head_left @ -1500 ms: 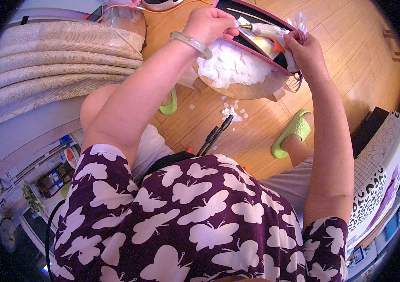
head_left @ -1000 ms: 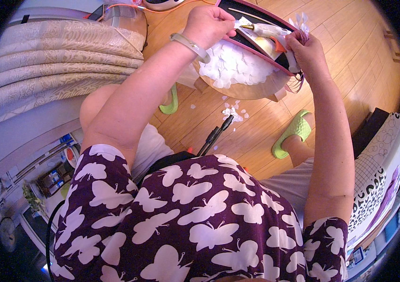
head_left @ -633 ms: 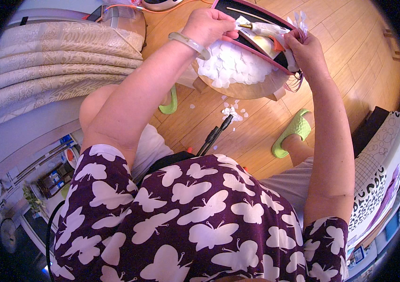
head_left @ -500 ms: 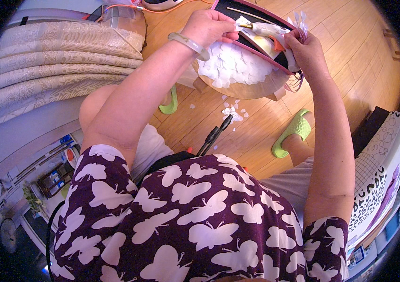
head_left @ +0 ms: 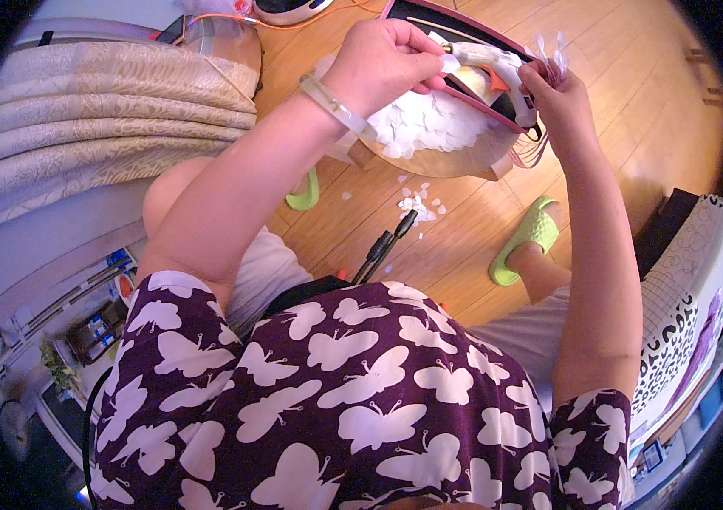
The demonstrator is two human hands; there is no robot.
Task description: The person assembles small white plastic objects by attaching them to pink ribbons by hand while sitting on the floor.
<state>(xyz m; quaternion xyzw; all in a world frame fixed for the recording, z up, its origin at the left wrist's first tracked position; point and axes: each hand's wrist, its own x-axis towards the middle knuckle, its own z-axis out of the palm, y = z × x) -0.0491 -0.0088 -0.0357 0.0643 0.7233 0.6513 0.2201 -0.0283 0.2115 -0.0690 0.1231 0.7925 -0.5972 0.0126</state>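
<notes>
My left hand (head_left: 391, 66) pinches a small white petal (head_left: 450, 64) between thumb and fingertips, close to the nozzle of a white glue gun (head_left: 485, 56) with an orange trigger. The gun lies over a pink-rimmed black tray (head_left: 491, 112). My right hand (head_left: 561, 93) is closed round a bundle of thin wire stems (head_left: 531, 151), beside the gun's handle. Pale translucent petals (head_left: 555, 53) stick up above its fingers, and the stems hang below. A heap of white petals (head_left: 429, 123) covers part of a round wooden stool (head_left: 463, 161) under the tray.
Loose petals (head_left: 415, 204) lie scattered on the wooden floor (head_left: 455, 246). A black rod (head_left: 387, 246) rises near my lap. Green slippers (head_left: 527, 238) are on my feet. Patterned fabric (head_left: 115, 102) drapes at the left, and an orange cable (head_left: 293, 21) runs along the back.
My left hand has moved slightly right and lower, and the petal in its fingertips now shows beside the gun's nozzle. My right hand has shifted a little right with the stems.
</notes>
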